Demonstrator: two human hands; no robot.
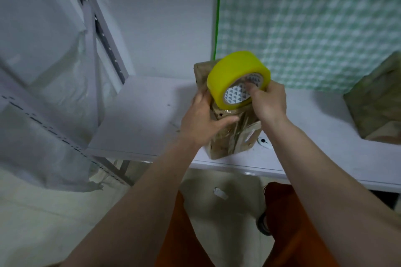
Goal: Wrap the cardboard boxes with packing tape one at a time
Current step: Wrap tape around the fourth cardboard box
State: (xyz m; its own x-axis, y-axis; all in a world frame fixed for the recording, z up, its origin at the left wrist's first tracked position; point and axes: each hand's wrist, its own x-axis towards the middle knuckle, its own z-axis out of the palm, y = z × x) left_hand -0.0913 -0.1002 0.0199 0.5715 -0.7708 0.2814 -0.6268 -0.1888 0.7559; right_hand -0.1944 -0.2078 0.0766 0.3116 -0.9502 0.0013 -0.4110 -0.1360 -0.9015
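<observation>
A small brown cardboard box (233,136) stands on end near the front edge of the white table (143,115), shiny with clear tape on its near face. My left hand (200,121) grips the box's left side, thumb across the front. My right hand (268,104) holds a yellow roll of packing tape (232,71) against the box's top, fingers hooked into the patterned core. The upper part of the box is hidden behind the roll.
A second, larger cardboard box (377,106) sits at the table's right end. A green checked cloth (314,19) hangs behind. A grey metal shelf frame (102,34) with plastic sheeting stands at the left. A small black-and-white object (263,141) lies by the box.
</observation>
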